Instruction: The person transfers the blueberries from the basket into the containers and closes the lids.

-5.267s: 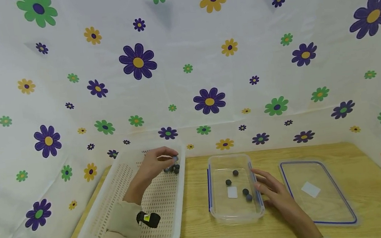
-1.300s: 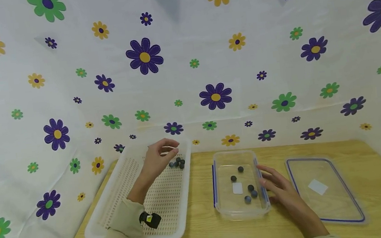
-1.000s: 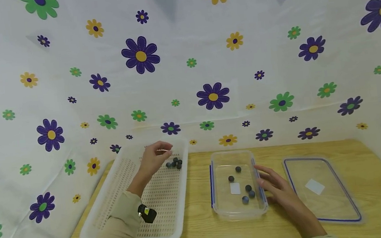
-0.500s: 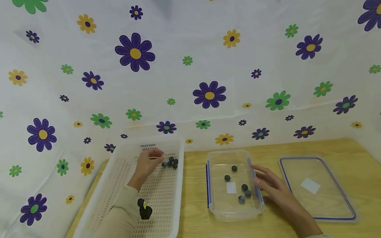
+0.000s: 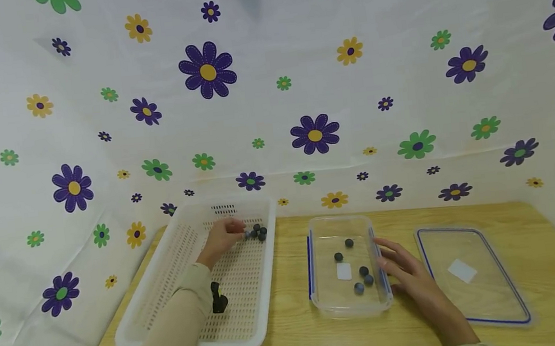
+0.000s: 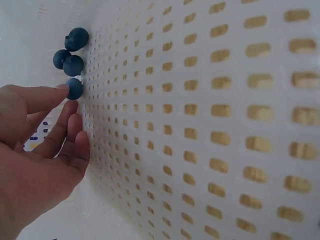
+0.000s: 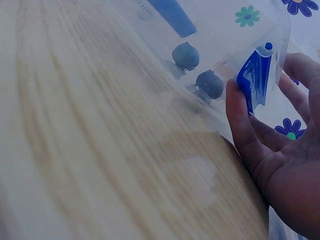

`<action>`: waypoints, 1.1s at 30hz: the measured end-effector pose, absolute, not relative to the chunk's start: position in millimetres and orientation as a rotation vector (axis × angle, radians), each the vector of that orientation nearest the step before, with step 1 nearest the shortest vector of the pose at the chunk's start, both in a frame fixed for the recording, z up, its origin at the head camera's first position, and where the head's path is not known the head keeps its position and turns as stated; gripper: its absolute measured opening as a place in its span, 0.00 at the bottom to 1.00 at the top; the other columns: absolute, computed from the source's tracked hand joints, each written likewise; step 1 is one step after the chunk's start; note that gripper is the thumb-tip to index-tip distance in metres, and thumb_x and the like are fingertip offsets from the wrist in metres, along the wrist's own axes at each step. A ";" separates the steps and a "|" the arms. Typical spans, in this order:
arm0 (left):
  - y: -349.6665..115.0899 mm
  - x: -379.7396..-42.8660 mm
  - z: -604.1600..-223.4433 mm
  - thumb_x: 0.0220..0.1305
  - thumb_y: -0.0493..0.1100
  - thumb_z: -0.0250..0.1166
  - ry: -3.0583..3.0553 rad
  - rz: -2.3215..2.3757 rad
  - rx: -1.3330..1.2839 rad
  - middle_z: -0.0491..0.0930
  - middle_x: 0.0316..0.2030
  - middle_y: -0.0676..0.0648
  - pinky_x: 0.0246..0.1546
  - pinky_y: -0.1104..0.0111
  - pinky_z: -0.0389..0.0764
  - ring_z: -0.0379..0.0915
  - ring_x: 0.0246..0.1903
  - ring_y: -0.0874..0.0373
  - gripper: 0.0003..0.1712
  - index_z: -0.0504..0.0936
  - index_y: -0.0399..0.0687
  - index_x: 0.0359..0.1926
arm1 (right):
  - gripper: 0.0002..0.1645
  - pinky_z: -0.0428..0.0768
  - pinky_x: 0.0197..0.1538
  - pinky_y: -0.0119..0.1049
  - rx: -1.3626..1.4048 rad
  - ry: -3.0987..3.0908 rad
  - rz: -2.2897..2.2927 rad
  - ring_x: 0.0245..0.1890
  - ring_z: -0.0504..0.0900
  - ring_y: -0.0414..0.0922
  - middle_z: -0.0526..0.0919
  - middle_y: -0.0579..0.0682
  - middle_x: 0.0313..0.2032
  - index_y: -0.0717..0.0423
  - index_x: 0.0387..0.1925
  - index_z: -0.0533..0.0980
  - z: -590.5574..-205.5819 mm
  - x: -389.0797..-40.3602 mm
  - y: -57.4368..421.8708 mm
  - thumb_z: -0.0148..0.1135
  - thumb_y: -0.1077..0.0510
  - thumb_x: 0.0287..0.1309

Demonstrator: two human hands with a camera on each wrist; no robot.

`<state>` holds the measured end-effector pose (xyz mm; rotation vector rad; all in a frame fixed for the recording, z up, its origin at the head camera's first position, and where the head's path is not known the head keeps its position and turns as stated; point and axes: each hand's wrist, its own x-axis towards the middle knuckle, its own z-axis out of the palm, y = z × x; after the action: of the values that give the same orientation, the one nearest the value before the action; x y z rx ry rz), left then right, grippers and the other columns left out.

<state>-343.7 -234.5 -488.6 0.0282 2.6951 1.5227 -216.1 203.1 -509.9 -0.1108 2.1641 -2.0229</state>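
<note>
My left hand reaches into a white perforated plastic basket. Its thumb and fingertips are around a blueberry on the basket floor, with the thumb against the berry. Several more blueberries lie just beyond it. My right hand rests along the right side of a clear plastic food container, fingers extended against the wall. In the right wrist view, its thumb touches the blue side latch. Several blueberries sit spread out inside the container, around a white label.
The container's clear lid, edged with a blue seal, lies flat on the wooden table to the right. A flower-printed white sheet stands behind and at the sides. On my left wrist is a black strap.
A berry was in my left hand's fingers at first, and the container has since gained one. My left hand then lowered to the berries in the basket. My right hand stayed at the container.
</note>
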 end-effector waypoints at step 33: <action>-217.5 -330.6 -423.6 0.70 0.33 0.65 2.544 1.674 0.052 0.80 0.49 0.37 0.54 0.57 0.83 0.79 0.50 0.43 0.15 0.80 0.32 0.55 | 0.34 0.83 0.52 0.53 -0.070 2.143 -2.010 0.69 0.66 0.67 0.58 0.64 0.76 0.42 0.77 0.61 -511.0 -215.9 201.3 0.56 0.45 0.76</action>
<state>-330.6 -217.5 -423.6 0.0517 2.5439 1.6742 -215.9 201.3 -511.0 -0.0695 2.1428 -2.0101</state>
